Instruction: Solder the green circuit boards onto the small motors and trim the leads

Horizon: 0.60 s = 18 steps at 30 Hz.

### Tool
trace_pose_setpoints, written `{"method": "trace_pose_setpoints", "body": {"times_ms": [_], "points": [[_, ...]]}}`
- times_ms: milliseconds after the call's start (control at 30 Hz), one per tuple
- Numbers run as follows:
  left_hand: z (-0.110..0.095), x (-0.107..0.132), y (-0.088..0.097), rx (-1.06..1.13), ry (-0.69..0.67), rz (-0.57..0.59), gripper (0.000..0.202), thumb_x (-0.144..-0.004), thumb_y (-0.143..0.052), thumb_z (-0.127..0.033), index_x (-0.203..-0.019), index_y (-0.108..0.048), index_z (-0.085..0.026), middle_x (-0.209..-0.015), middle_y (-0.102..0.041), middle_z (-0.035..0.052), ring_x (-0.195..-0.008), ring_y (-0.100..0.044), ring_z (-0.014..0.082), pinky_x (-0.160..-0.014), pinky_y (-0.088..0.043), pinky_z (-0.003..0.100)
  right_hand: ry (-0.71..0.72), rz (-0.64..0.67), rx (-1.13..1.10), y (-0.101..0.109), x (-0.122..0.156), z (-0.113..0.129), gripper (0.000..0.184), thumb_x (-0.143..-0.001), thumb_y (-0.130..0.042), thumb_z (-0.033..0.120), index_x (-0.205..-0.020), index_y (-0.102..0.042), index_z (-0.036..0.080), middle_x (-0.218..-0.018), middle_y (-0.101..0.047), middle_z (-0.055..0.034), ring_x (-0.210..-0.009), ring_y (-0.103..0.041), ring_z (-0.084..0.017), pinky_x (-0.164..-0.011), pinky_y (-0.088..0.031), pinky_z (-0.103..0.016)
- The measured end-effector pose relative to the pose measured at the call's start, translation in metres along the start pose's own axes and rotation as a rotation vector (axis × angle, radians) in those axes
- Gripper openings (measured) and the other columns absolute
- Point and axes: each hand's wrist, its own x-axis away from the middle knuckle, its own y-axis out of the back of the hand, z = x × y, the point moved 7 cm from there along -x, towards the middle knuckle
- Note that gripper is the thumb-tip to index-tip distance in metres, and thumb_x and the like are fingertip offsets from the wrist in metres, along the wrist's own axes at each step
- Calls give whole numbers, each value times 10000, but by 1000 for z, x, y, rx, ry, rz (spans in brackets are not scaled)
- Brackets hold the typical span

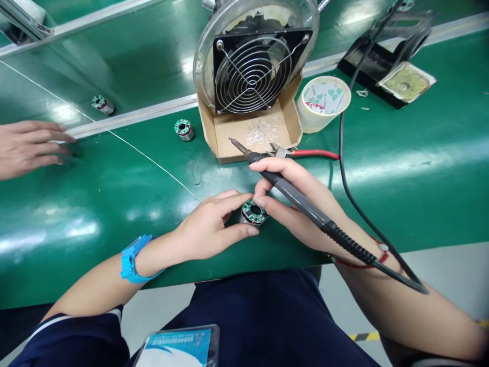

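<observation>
A small cylindrical metal part with a ring-shaped green circuit board (pixel 253 212) on top stands upright on the green bench. My left hand (pixel 212 224) is closed around its left side, thumb in front and fingers behind. In my right hand (pixel 294 196) lies a soldering iron (pixel 290 191), its tip pointing up and left, away from the part. The thumb and a finger of that hand reach to the board's right edge; whether they pinch anything small there I cannot make out. A second such cylinder (pixel 184 130) stands farther back on the left.
A fan with a wire guard (pixel 252 76) stands behind a cardboard tray (pixel 221 145) holding clipped wire bits. Red-handled cutters (pixel 313 153), a tape roll (pixel 323 104) and an iron stand with sponge (pixel 407 81) are rightward. A co-worker's hand (pixel 32 148) is at left.
</observation>
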Motion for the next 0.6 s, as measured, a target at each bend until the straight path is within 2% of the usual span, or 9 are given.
{"method": "trace_pose_setpoints", "body": {"times_ms": [67,200,333,400,500,600], "points": [[1,0,0,11,15,-7,328,-913,-701,-364,-1182,-674,-178,-803,-536,-19,-630,-429,94,-584,-378,233,41,-21,18,-2,0,1,343,-948,-563,214,-1285,-499,228,-861,-605,38,-704,-581,-64,-699,-514,-212],[7,-1,-2,44,41,-6,382,-918,-690,-391,-1245,-655,-195,-799,-519,-26,-620,-428,91,-576,-369,234,96,-53,49,-4,1,-2,313,-958,-533,217,-1269,-500,230,-993,-637,-6,-794,-612,-83,-761,-530,-249],[12,-3,-4,70,61,1,404,-909,-700,-388,-1257,-638,-192,-811,-504,-26,-628,-435,93,-579,-371,240,111,-79,88,-3,3,-3,325,-956,-543,224,-1278,-495,238,-995,-648,-12,-842,-633,-103,-845,-547,-289],[16,-5,-4,45,86,-19,393,-895,-710,-368,-1236,-628,-192,-825,-505,-23,-643,-445,99,-590,-377,248,99,-122,100,-2,5,-4,392,-947,-577,250,-1322,-464,253,-999,-646,-8,-886,-649,-115,-882,-552,-301],[21,-9,-2,-48,117,-85,300,-876,-687,-284,-1149,-610,-186,-881,-528,-3,-674,-444,110,-619,-389,269,91,-185,261,-5,9,-9,580,-889,-679,377,-1389,-416,248,-1062,-645,-45,-965,-658,-177,-887,-562,-357],[34,-11,-3,-52,173,-126,351,-841,-634,-196,-1176,-529,-201,-1023,-551,32,-683,-436,106,-629,-409,280,118,-158,510,-16,9,-15,568,-894,-653,405,-1387,-441,220,-1052,-661,-82,-939,-650,-240,-824,-553,-420]]}}
